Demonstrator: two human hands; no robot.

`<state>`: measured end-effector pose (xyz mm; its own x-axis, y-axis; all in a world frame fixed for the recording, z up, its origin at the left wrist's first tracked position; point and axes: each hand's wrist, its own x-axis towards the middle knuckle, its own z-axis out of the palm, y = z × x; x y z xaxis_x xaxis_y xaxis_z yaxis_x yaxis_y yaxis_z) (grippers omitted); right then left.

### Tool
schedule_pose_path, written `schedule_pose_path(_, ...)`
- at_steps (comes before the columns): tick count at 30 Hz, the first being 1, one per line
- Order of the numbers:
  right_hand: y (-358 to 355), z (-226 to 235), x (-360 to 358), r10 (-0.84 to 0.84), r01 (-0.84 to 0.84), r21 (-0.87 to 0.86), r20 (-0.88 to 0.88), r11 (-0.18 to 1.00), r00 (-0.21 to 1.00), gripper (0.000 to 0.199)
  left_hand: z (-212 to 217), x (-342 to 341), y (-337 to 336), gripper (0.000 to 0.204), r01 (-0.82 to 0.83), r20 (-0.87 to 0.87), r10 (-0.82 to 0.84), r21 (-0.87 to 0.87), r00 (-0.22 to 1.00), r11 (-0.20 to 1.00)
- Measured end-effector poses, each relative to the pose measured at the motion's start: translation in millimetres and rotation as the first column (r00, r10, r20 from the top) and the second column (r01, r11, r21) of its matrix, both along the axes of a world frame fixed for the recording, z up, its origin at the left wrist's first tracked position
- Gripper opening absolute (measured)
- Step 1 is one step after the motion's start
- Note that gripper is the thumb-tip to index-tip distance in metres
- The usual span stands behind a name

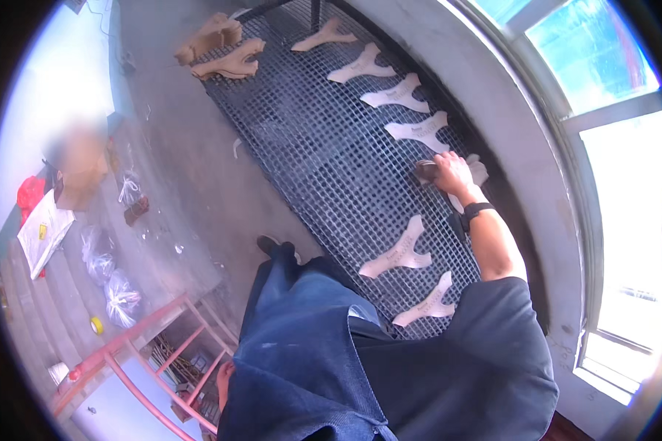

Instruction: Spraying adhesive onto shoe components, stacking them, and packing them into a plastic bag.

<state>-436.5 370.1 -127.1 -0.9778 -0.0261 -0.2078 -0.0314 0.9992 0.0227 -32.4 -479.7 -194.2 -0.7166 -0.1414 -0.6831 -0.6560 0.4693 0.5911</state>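
Note:
My right hand [456, 176] is closed round a small dark brown object [426, 171] whose kind I cannot make out. It is over a pale Y-shaped piece [478, 170], mostly hidden beneath the hand and wrist. More flat Y-shaped pieces with printed marks lie along the mesh rack [287, 132]: one piece [421, 131] just beyond the hand, another piece [397, 250] nearer me, and a further piece [428, 305] beside my sleeve. Low at my left side, my left hand [226, 378] shows only in part, close to a red railing; its fingers are hidden.
Two tan stacks of cut pieces [232, 62] sit at the rack's far left corner. A wall and windows [629, 220] run along the right. The red metal railing [125, 342] stands at lower left, with stairs and tied plastic bags [121, 298] beyond. A person [81, 165] is further left.

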Motion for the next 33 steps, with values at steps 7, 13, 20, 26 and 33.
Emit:
schedule_pose_path(7,-43.6,7.7,-101.4,0.009,-0.015,-0.028,-0.203,1.0,0.979,0.051,21.9,-95.9,-53.7,0.031,-0.125,-0.044,0.126,0.042,0.991,0.991)
schedule_pose_path(13,-60.6,4.1,-108.3,-0.176,0.183,0.138,-0.062,0.973,0.982,0.046,72.8,-201.1,-59.7,0.028,-0.339,0.081,0.34,-0.027,0.937,0.94)
schedule_pose_path(20,-79.4,14.8,-214.1,0.098,-0.09,0.038,-0.315,0.995,0.944,0.043,75.0,-266.7,-52.4,0.028,-0.275,0.178,0.257,0.088,0.95,0.957)
schedule_pose_path(26,-72.9,15.9,-252.9,-0.001,-0.011,0.089,0.132,0.996,0.991,0.047,76.6,-324.0,-28.1,0.032,-0.395,0.196,0.381,0.041,0.904,0.918)
schedule_pose_path(33,-104.6,19.1,-347.6,0.309,-0.317,-0.088,-0.092,0.944,0.947,0.042,91.1,-390.2,5.7,0.029,-0.236,0.206,0.219,0.06,0.954,0.97)
